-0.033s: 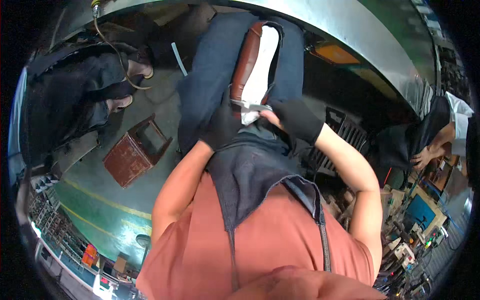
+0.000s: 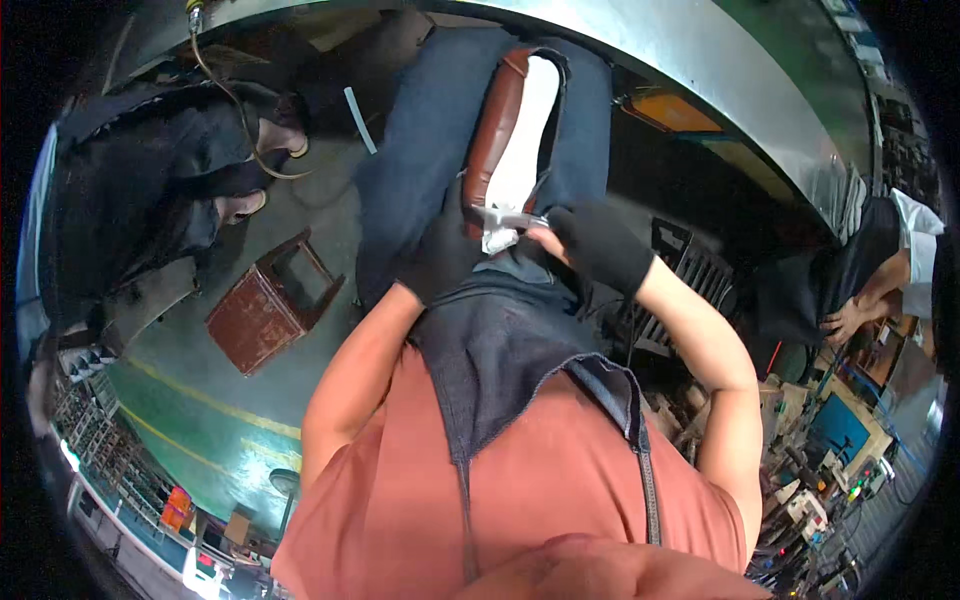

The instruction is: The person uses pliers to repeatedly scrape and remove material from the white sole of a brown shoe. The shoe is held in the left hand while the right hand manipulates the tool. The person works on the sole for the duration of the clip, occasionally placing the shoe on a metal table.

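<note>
Leather piece (image 2: 492,145), long, brown and glossy, lies lengthwise between the person's thighs (image 2: 425,130), with a white strip (image 2: 522,140) along it. Bare fingertips of the black-gloved right hand (image 2: 600,243) close around a metal tool (image 2: 518,220), which crosses the strip just beyond its crumpled near end. Beside that end, the gloved left hand (image 2: 442,252) touches the leather; its fingers blend into shadow, so their grip cannot be told. Leftward, a brown stool (image 2: 255,318) lies near another person's feet (image 2: 240,207); a metal bench (image 2: 700,55) curves beyond.
</note>
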Demonstrator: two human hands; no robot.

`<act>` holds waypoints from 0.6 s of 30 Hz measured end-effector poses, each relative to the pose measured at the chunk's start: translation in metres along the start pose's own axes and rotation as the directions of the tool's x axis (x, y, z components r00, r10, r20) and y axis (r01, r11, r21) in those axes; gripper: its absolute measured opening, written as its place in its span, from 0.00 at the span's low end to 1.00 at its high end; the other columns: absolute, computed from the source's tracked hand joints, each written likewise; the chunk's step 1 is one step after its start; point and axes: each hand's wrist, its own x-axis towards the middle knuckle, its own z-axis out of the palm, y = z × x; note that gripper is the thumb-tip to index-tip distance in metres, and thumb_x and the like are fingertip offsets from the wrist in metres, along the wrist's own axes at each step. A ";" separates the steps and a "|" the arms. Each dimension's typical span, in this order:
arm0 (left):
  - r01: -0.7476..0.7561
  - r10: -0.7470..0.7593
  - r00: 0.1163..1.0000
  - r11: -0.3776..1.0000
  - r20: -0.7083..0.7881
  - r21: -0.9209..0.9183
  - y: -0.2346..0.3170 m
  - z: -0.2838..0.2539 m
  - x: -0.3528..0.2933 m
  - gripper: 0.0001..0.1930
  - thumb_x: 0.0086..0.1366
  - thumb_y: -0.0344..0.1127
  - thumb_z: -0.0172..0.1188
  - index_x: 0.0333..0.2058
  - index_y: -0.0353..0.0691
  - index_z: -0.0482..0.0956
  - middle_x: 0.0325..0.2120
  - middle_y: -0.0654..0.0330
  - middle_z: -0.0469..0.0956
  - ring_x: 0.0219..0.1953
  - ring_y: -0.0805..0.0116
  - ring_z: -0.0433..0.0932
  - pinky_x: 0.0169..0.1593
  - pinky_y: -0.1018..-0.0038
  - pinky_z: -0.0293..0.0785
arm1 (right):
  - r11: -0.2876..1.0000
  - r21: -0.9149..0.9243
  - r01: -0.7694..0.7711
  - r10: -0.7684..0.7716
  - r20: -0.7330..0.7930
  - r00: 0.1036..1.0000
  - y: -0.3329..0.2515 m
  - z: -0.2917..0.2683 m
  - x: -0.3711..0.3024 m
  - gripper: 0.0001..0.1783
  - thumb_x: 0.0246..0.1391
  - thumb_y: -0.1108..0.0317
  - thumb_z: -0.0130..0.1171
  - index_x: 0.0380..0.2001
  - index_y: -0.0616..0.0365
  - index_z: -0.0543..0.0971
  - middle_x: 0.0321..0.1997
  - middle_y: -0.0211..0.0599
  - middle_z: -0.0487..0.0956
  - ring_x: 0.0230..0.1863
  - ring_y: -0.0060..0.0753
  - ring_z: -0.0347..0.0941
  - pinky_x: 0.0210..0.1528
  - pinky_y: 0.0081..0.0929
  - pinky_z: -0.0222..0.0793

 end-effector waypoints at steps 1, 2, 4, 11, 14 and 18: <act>-0.046 0.051 0.997 0.996 -0.058 0.079 0.003 0.001 -0.005 0.45 0.48 0.38 0.69 0.61 0.39 0.51 0.47 0.50 0.72 0.49 0.61 0.72 0.51 0.68 0.67 | 1.000 0.001 -0.006 0.006 0.026 1.000 0.007 -0.001 0.000 0.22 0.55 0.50 0.52 0.26 0.61 0.75 0.25 0.52 0.75 0.26 0.54 0.72 0.30 0.40 0.67; -0.013 0.023 0.999 0.938 -0.026 0.347 0.008 -0.006 -0.010 0.44 0.48 0.39 0.69 0.60 0.39 0.53 0.45 0.50 0.73 0.47 0.59 0.73 0.51 0.67 0.68 | 1.000 0.001 -0.012 0.012 0.052 0.999 0.012 -0.003 0.000 0.22 0.56 0.50 0.51 0.25 0.61 0.75 0.25 0.53 0.75 0.27 0.54 0.72 0.30 0.41 0.67; 0.007 -0.043 0.998 0.719 0.035 0.695 0.060 -0.037 -0.021 0.40 0.49 0.40 0.68 0.59 0.40 0.58 0.41 0.50 0.75 0.44 0.57 0.75 0.50 0.65 0.70 | 0.999 0.042 -0.019 0.015 0.090 0.996 0.017 -0.003 -0.014 0.23 0.56 0.49 0.50 0.26 0.61 0.75 0.26 0.54 0.75 0.27 0.55 0.72 0.29 0.41 0.66; 0.130 -0.078 0.981 0.942 -0.175 0.310 0.145 -0.082 0.041 0.24 0.51 0.39 0.65 0.45 0.33 0.72 0.37 0.52 0.77 0.40 0.61 0.78 0.49 0.68 0.71 | 0.910 0.297 -0.290 0.282 0.069 0.957 0.005 -0.040 -0.060 0.19 0.60 0.57 0.47 0.26 0.64 0.74 0.20 0.42 0.73 0.23 0.36 0.70 0.29 0.30 0.64; -0.107 0.328 0.915 0.757 -0.234 0.645 0.105 -0.018 0.058 0.24 0.53 0.36 0.64 0.47 0.31 0.71 0.40 0.53 0.77 0.43 0.63 0.77 0.50 0.69 0.70 | 0.884 0.381 -0.272 0.296 -0.006 0.955 -0.007 -0.043 -0.056 0.20 0.61 0.56 0.46 0.28 0.64 0.74 0.22 0.39 0.75 0.24 0.31 0.70 0.31 0.27 0.65; 0.097 -0.094 0.995 0.990 -0.032 0.098 0.023 -0.021 0.050 0.25 0.58 0.36 0.59 0.53 0.34 0.67 0.45 0.48 0.75 0.45 0.57 0.76 0.49 0.72 0.70 | 0.776 0.561 -0.287 0.342 0.009 0.940 0.021 -0.032 -0.060 0.21 0.62 0.55 0.44 0.30 0.63 0.75 0.23 0.34 0.76 0.26 0.25 0.70 0.33 0.25 0.66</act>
